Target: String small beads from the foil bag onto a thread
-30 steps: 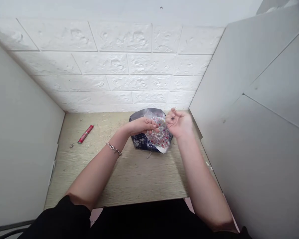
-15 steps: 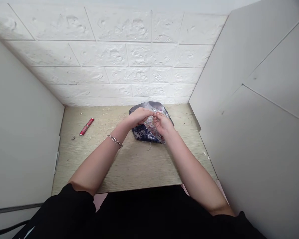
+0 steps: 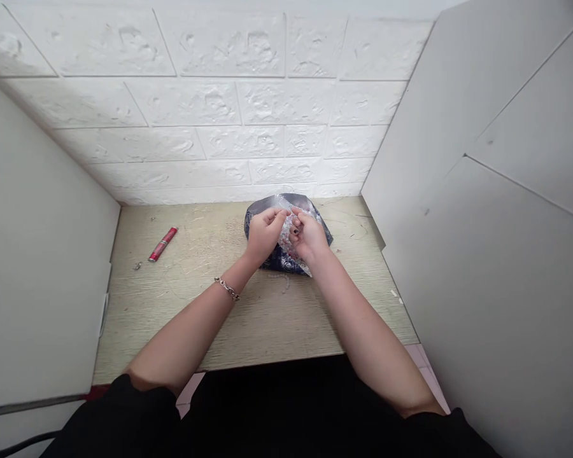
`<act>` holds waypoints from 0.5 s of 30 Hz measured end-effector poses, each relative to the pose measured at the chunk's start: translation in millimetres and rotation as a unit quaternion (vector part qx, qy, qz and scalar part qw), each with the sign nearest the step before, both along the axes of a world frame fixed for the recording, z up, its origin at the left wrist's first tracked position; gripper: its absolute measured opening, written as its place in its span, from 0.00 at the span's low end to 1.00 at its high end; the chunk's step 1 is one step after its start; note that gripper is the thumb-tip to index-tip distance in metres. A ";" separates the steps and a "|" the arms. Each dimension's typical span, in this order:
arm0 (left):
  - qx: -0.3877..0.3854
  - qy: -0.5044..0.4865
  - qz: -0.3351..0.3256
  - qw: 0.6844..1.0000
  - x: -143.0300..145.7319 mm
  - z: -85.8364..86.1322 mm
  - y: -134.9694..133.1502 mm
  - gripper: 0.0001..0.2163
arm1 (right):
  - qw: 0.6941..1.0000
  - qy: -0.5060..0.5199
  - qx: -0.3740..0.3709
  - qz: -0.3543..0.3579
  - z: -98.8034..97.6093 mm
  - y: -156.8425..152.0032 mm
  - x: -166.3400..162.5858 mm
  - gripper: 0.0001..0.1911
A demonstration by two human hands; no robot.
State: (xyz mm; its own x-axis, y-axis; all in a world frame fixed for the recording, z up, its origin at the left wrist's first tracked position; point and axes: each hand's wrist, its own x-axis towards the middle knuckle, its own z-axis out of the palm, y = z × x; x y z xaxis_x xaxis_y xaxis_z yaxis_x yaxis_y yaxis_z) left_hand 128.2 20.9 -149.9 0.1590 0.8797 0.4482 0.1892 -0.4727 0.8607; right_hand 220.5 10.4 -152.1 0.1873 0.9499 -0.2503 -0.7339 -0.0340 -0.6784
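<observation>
My left hand [image 3: 264, 234] and my right hand [image 3: 310, 235] meet over a clear plastic bag of small colourful beads [image 3: 286, 245]. Thumb and fingers of the left are pinched together. The right hand's fingertips are also closed, close to the left's, with a small dark spot showing near its fingers. Whatever lies between the fingertips is too small to make out. Beneath the beads spreads a dark blue patterned bag [image 3: 275, 262] with a grey inside. A short curved string of pale beads [image 3: 286, 284] lies on the tabletop just in front of it.
On the left of the wooden tabletop [image 3: 277, 331] lies a red tube [image 3: 163, 244], with a small metal piece [image 3: 137, 266] near it. A white brick-patterned wall [image 3: 210, 102] rises behind. White panels [image 3: 458, 254] enclose both sides. Thin threads or scraps lie at the back right.
My left hand has turned more upright, its thumb side now showing. The right fingers have shifted and curled differently beside it. The view has moved slightly.
</observation>
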 end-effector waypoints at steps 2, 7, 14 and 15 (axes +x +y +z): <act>0.015 0.009 0.025 1.000 -1.0 -4.1 -1.8 0.11 | 1.000 0.022 -0.002 0.005 4.6 -1.6 1.5 0.10; 0.040 0.039 0.046 0.997 -1.9 -13.3 -2.6 0.11 | 0.996 0.074 -0.010 0.058 7.0 -4.4 5.1 0.06; 0.070 0.054 0.055 0.995 -4.7 -16.9 -0.5 0.12 | 0.997 -0.028 0.058 0.040 27.0 -16.1 13.1 0.13; 0.070 0.057 0.053 0.995 -5.4 -17.2 0.2 0.12 | 0.993 -0.064 0.100 0.022 38.7 -24.0 17.2 0.15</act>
State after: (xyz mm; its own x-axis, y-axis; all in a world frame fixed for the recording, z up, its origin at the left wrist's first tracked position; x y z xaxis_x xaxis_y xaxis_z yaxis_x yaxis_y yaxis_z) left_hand 122.9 21.1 -167.1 0.1252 0.8248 0.5514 0.3364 -0.5581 0.7585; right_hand 237.7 -13.6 -113.4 0.1626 0.9862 -0.0325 -0.6419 0.0807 -0.7625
